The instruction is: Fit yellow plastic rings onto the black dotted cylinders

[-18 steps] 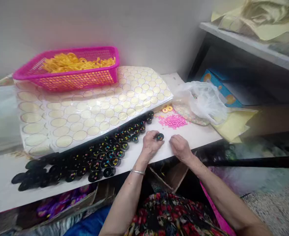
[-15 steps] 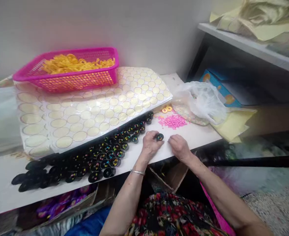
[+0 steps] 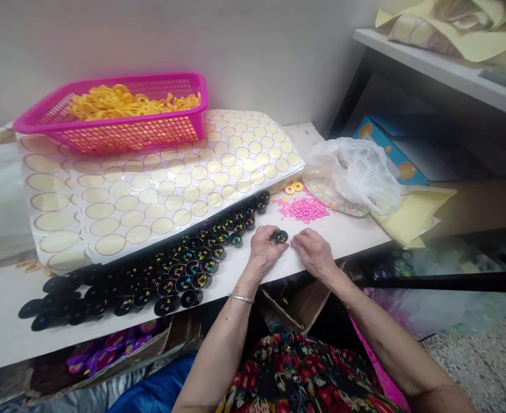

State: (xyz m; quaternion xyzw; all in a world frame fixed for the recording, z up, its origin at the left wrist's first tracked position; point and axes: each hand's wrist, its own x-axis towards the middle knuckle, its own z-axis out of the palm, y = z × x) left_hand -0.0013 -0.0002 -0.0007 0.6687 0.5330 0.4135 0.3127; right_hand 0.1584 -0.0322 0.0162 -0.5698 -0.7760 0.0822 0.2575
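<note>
Left hand [image 3: 264,250]: closed around one small, round, black cup [image 3: 281,236], mouth upward, at the hand's 2 o'clock.
Right hand [image 3: 314,252]: near the cup, at its 4 o'clock; I cannot tell if the fingers grip something.
Pink pieces [image 3: 306,210]: small, piled, between 1 and 2 o'clock.
Basket [image 3: 199,126]: pink plastic mesh, holding yellow pieces [image 3: 121,103], at 10 o'clock.

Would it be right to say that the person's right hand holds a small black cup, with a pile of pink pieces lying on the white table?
Not quite: in the head view, it is the left hand that holds the small black cup. The pile of pink pieces does lie on the white table.
</note>
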